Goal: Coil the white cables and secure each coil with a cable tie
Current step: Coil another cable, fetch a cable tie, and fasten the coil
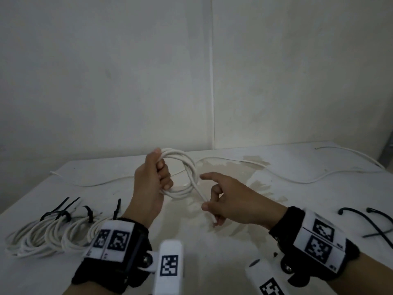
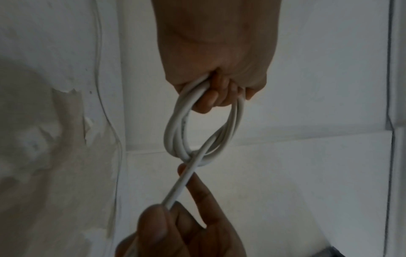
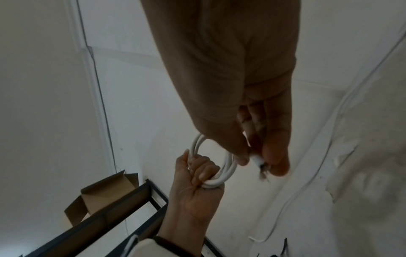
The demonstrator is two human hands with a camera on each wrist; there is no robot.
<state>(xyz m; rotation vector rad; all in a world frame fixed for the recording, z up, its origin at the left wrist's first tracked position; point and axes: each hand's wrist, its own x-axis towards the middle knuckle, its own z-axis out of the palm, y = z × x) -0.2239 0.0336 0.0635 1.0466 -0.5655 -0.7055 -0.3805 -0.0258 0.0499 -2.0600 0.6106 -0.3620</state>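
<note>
A white cable coil (image 1: 187, 173) of a few loops is held upright above the table. My left hand (image 1: 153, 179) grips the coil's left side, fingers curled through the loops (image 2: 197, 132). The cable's free end (image 1: 205, 199) crosses the coil and runs down to my right hand (image 1: 214, 207), which pinches it between thumb and fingers near the tip (image 3: 258, 160); the right index finger points at the coil. In the right wrist view the left hand (image 3: 197, 180) clasps the coil (image 3: 228, 168).
Several tied white coils (image 1: 49, 233) with black cable ties lie at the front left. Loose black cable ties (image 1: 370, 222) lie at the right. Uncoiled white cables (image 1: 297, 177) stretch along the table's back. A cardboard box (image 3: 103, 193) and black frame sit beyond the table edge.
</note>
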